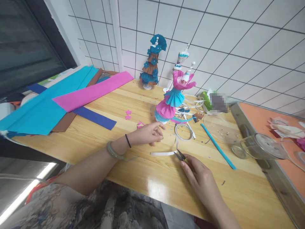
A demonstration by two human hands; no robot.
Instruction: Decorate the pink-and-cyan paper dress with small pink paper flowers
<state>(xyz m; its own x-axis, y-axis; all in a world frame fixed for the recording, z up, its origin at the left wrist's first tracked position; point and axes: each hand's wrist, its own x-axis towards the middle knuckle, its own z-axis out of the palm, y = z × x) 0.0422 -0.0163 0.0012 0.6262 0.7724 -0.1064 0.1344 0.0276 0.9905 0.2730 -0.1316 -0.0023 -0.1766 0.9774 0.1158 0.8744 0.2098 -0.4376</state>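
A pink sheet [95, 90] lies across a light-blue sheet [54, 101] on the bench [250, 190]. A blue-and-brown ruffled tower [151, 67] stands by the tiled wall [226, 47]; a clear container [252, 146] is near an orange panel [257, 117].

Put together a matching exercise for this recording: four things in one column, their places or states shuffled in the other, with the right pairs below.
Things:
1. Scissors
2. Roll of white tape
3. Pink paper
4. Brown-and-teal figure

Places and states:
A. Lying across light-blue paper
B. Standing upright in front of the tiled wall
C. Held in the right hand
D. Ring-shaped, lying on the table

Right pairs: 1-C, 2-D, 3-A, 4-B
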